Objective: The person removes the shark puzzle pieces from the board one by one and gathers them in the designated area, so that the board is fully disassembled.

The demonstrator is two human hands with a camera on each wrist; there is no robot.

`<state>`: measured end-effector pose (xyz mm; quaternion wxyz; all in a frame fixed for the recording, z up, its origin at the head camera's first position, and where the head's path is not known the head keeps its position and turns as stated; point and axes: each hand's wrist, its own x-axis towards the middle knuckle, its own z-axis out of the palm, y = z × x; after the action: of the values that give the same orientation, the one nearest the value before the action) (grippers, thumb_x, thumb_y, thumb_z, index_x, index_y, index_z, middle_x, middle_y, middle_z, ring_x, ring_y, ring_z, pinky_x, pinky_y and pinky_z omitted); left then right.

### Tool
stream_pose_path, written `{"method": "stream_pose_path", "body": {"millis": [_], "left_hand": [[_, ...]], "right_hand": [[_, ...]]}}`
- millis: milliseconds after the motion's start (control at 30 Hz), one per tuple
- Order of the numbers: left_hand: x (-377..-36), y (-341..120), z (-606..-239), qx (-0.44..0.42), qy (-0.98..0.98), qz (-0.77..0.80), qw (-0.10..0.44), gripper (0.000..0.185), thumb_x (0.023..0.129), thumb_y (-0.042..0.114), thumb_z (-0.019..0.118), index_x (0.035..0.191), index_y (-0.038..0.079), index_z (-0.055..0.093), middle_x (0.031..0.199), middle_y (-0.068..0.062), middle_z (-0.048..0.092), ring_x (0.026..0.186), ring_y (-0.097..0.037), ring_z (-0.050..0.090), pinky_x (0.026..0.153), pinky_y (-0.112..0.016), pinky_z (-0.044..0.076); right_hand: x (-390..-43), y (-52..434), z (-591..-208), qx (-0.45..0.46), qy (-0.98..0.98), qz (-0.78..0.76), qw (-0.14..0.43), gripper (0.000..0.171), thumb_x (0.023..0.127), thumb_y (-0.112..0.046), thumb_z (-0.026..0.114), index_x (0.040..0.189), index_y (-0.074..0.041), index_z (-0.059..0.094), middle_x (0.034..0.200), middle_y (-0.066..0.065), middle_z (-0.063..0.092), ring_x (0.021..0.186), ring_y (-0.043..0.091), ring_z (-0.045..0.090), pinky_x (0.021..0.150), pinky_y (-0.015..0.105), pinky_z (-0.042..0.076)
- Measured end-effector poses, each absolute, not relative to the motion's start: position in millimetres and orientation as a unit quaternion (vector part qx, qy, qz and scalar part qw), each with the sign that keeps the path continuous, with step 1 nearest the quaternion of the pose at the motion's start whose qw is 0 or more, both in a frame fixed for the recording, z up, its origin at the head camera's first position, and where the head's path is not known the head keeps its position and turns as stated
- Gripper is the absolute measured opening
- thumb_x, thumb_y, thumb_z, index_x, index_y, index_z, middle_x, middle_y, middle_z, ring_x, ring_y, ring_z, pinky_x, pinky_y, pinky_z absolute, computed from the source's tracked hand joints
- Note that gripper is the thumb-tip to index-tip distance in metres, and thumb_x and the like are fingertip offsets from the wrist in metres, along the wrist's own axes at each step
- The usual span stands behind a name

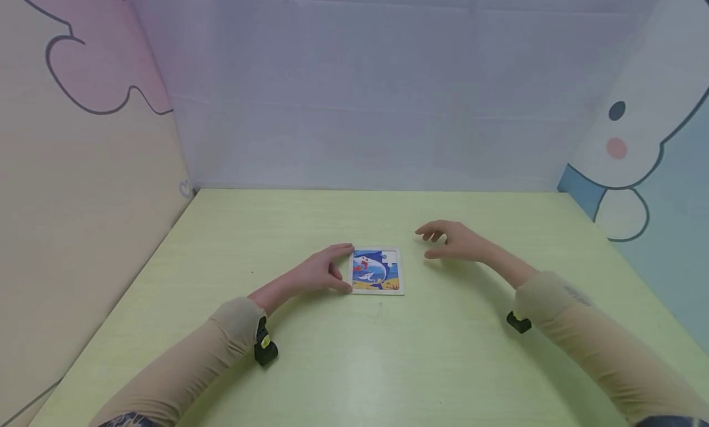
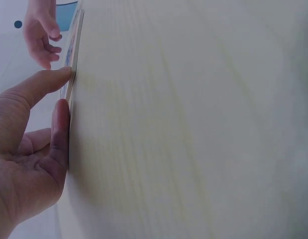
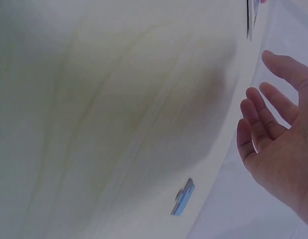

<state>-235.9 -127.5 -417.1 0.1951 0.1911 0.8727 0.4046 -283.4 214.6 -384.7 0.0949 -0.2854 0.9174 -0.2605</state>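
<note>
A small jigsaw puzzle (image 1: 375, 271) in a white frame lies flat on the table, showing a blue dolphin scene. At its upper right a piece-shaped white gap (image 1: 390, 257) is visible. My left hand (image 1: 322, 270) holds the frame's left side, thumb at the near corner and a finger at the far corner. In the left wrist view that thumb (image 2: 56, 78) rests against the frame's edge. My right hand (image 1: 456, 241) hovers to the right of the puzzle with loosely curved fingers and nothing in them. A loose blue puzzle piece (image 3: 183, 197) lies on the table in the right wrist view.
The pale wooden table (image 1: 332, 359) extends around both arms. A light cloth backdrop (image 1: 360, 95) rises at its far edge. Side panels with cartoon drawings stand left and right. Each wrist carries a small black camera (image 1: 266, 350).
</note>
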Motion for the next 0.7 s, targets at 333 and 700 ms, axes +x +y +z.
{"method": "stream_pose_path", "body": {"millis": [333,700], "left_hand": [[-236,-127,-417,0.198,0.874,0.400,0.193,0.090,0.079,0.019,0.083,0.154,0.015,0.035,0.164,-0.004,0.026,0.083,-0.010,0.059,0.073,-0.025,0.049],[-236,-129,-416,0.197,0.872,0.402,0.196,0.090,0.079,0.020,0.083,0.155,0.014,0.034,0.164,-0.005,0.026,0.082,-0.011,0.058,0.073,-0.025,0.049]], "right_hand": [[-273,169,-394,-0.300,0.905,-0.280,0.108,0.053,0.084,-0.019,0.076,0.133,-0.007,0.060,0.118,0.008,0.066,0.108,0.023,0.058,0.089,0.037,0.048],[-268,142,-401,-0.304,0.909,-0.260,0.117,0.052,0.084,-0.017,0.077,0.132,-0.006,0.060,0.119,0.009,0.066,0.111,0.024,0.059,0.098,0.043,0.048]]}}
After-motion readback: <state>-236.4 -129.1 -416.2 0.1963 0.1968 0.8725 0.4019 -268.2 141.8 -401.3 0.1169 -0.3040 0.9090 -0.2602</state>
